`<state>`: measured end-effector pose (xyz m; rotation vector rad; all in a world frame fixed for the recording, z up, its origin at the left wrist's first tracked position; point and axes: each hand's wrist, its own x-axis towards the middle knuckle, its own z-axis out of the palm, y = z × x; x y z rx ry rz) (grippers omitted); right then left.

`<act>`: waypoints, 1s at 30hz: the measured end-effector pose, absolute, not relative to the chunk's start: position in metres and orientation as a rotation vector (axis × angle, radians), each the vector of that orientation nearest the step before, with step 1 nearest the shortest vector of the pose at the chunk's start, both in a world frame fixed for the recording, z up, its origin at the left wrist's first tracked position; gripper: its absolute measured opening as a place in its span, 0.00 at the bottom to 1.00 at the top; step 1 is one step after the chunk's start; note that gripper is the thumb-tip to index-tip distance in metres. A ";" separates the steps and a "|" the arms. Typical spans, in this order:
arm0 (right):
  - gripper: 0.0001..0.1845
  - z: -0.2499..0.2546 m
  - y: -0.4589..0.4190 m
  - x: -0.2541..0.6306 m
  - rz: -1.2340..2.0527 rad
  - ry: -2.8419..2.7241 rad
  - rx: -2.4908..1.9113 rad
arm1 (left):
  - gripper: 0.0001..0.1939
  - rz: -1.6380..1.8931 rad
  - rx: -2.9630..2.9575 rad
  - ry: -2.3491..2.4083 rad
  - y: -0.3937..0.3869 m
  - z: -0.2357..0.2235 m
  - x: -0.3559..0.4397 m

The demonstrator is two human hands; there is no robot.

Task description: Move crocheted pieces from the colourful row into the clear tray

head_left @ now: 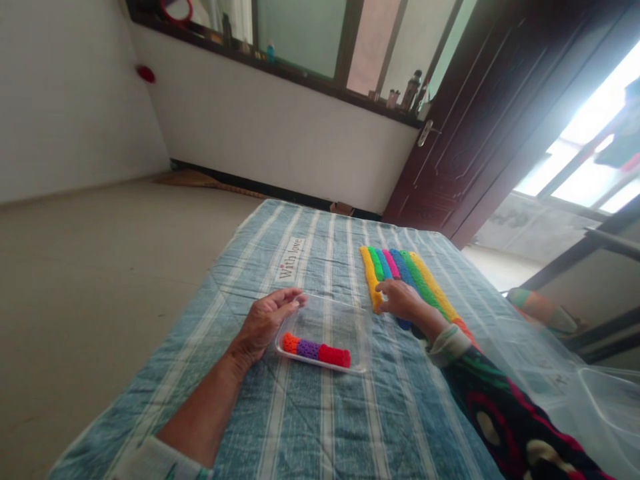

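My left hand point(267, 322) grips the upper left rim of a clear plastic container point(345, 327), thumb and fingers closed on it. Along the container's near side lies a row of small textured pieces: orange point(290, 343), purple point(309, 349) and red point(334, 355). To the right, several colourful strips point(417, 277) lie side by side on the cloth. My right hand point(400, 299) is over their left part, with thumb and forefinger apart at the near end of a yellow strip point(369, 270). The hand and forearm hide parts of the other strips.
A blue and white striped cloth point(225, 393) covers the table, with "With love" lettering point(290, 260) on it. Clear plastic boxes point(610, 400) stand at the right edge, partly behind my right sleeve. Beyond are a dark red door point(465, 100) and a ledge with bottles point(411, 90).
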<state>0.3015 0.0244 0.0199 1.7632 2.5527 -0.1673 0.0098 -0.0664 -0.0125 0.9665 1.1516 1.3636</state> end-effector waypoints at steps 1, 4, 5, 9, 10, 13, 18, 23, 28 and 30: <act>0.25 0.019 0.025 0.301 -0.166 2.543 1.764 | 0.23 1.361 0.965 1.154 -0.067 -0.012 0.010; 0.23 0.018 0.026 0.300 -0.168 2.524 1.763 | 0.22 1.362 0.963 1.157 -0.067 -0.010 0.010; 0.23 0.017 0.027 0.299 -0.168 2.522 1.760 | 0.22 1.364 0.964 1.157 -0.068 -0.010 0.011; 0.21 0.017 0.027 0.298 -0.166 2.519 1.753 | 0.22 1.377 0.976 1.166 -0.068 -0.009 0.012; 0.21 0.017 0.027 0.298 -0.168 2.518 1.754 | 0.22 1.380 0.980 1.168 -0.068 -0.009 0.012; 0.21 0.017 0.026 0.298 -0.174 2.522 1.761 | 0.22 1.375 0.989 1.174 -0.068 -0.009 0.012; 0.22 0.016 0.022 0.298 -0.162 2.535 1.784 | 0.23 1.364 0.982 1.167 -0.067 -0.010 0.011; 0.17 0.015 0.021 0.299 -0.167 2.539 1.785 | 0.25 1.380 0.976 1.168 -0.067 -0.008 0.013; 0.17 0.017 0.022 0.298 -0.179 2.529 1.791 | 0.25 1.384 0.985 1.172 -0.067 -0.008 0.013; 0.16 0.018 0.022 0.298 -0.178 2.523 1.795 | 0.25 1.384 0.990 1.175 -0.067 -0.009 0.012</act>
